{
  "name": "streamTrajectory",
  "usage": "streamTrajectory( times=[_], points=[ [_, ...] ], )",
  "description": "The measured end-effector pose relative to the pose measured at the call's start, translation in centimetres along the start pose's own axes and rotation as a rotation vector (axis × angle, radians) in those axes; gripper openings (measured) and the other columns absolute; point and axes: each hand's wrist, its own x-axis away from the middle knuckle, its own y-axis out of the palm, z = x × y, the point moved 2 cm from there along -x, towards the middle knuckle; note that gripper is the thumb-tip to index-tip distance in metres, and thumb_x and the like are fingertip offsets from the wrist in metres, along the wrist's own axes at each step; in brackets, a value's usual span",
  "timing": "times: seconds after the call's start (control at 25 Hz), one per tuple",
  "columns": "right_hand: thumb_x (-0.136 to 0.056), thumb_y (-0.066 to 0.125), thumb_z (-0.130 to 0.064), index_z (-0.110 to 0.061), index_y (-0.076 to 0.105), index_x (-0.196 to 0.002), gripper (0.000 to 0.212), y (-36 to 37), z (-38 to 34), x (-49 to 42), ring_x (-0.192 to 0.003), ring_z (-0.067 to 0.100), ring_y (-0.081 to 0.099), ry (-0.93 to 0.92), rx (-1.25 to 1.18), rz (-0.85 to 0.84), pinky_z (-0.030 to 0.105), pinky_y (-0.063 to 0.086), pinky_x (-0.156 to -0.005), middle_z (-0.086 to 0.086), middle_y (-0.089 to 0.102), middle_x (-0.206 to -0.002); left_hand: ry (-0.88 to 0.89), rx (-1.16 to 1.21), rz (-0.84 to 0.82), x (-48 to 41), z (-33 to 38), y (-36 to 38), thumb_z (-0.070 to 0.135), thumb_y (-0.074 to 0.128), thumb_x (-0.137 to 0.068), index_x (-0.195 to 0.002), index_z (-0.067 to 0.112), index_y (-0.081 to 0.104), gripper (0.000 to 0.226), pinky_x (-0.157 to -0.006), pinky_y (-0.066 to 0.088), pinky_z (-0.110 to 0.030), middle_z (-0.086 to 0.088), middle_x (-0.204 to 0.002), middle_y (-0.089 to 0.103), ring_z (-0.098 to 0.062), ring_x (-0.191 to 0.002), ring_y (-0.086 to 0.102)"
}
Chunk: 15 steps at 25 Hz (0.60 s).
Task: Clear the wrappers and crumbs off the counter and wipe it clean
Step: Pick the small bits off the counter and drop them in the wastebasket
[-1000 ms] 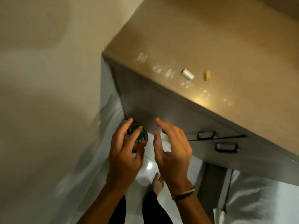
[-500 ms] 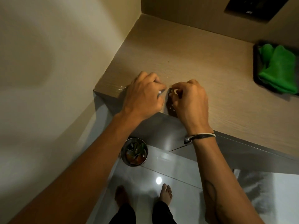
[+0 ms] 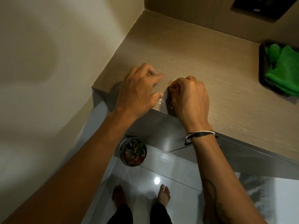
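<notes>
I am looking down at a pale wood-grain laminate tabletop (image 3: 186, 50) set into a corner of cream walls, and much of what matters is being covered by the hands. The right hand (image 3: 191, 96) is curling into a loose fist near the front edge, fingertips tucked under; I cannot tell whether anything is pinched inside that grip. The left hand (image 3: 137, 92) is lying flatter beside it at the front left corner, fingers bent and partly spread, grasping nothing I can see. Between the two grips, right at the front edge, a scatter of small whitish crumbs (image 3: 161, 102) is showing, too fine to make out piece by piece; a few more specks are glinting farther back, and some may be lying under the palms. No wrappers are showing on the bare surface.

At the right edge a bright green fluffy cloth (image 3: 284, 70) is sitting bunched in a dark rectangular tray (image 3: 261, 62), both cut off by the frame. A dark panel (image 3: 262, 7) on the back wall is cropped at the top. Below the front left corner, on the glossy grey tiled floor (image 3: 178, 175), a small round steel bin (image 3: 133, 151) is holding crumpled dark, orange and green scraps. A black-and-white cord bracelet (image 3: 200, 134) is circling the right wrist.
</notes>
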Motion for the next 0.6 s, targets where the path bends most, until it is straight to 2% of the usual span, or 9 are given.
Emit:
streamTrajectory(
  times=[0.08, 0.16, 0.24, 0.44, 0.6],
  points=[
    [-0.1, 0.066, -0.02, -0.018, 0.077, -0.111, 0.016, 0.0, 0.3, 0.1, -0.104, 0.032, 0.065, 0.002, -0.004, 0.0, 0.035, 0.047, -0.067, 0.007, 0.07, -0.11, -0.069, 0.015, 0.012, 0.2, -1.2, -0.5, 0.039, 0.091, -0.079, -0.135, 0.02, 0.07, 0.063, -0.088, 0.047, -0.031, -0.005, -0.127, 0.063, -0.027, -0.117, 0.058],
    [-0.101, 0.066, -0.021, -0.018, 0.077, -0.113, 0.016, 0.0, 0.5, 0.2, -0.104, 0.03, 0.065, -0.004, -0.017, 0.002, 0.033, 0.046, -0.068, 0.006, 0.07, -0.111, -0.101, 0.036, -0.012, 0.6, -2.1, -0.9, 0.041, 0.091, -0.078, -0.13, 0.022, 0.074, 0.058, -0.084, 0.044, -0.03, -0.002, -0.122, 0.066, -0.026, -0.115, 0.058],
    [-0.102, 0.066, -0.022, -0.019, 0.077, -0.113, 0.017, 0.0, 0.5, 0.4, -0.105, 0.029, 0.065, -0.004, -0.04, 0.007, 0.036, 0.05, -0.07, 0.006, 0.07, -0.111, -0.096, 0.047, -0.033, 0.8, -2.7, -1.2, 0.039, 0.091, -0.08, -0.127, 0.023, 0.077, 0.051, -0.084, 0.043, -0.03, 0.0, -0.12, 0.069, -0.025, -0.114, 0.058],
    [-0.103, 0.066, -0.027, -0.021, 0.077, -0.115, 0.018, 0.0, 0.4, 0.5, -0.106, 0.027, 0.065, -0.002, -0.091, 0.025, 0.042, 0.058, -0.076, 0.003, 0.071, -0.113, -0.09, 0.103, -0.027, 0.5, -3.6, -1.9, 0.025, 0.087, -0.085, -0.131, 0.018, 0.076, 0.048, -0.096, 0.051, -0.033, -0.002, -0.131, 0.07, -0.026, -0.124, 0.061],
    [-0.102, 0.067, -0.027, -0.021, 0.077, -0.115, 0.017, 0.3, 0.2, 0.2, -0.106, 0.026, 0.065, -0.014, -0.096, 0.035, 0.037, 0.054, -0.074, 0.003, 0.071, -0.112, -0.062, 0.042, -0.041, 0.3, -3.5, -1.4, 0.023, 0.082, -0.09, -0.121, 0.02, 0.081, 0.032, -0.086, 0.042, -0.028, 0.002, -0.123, 0.074, -0.025, -0.116, 0.059]
  ],
)
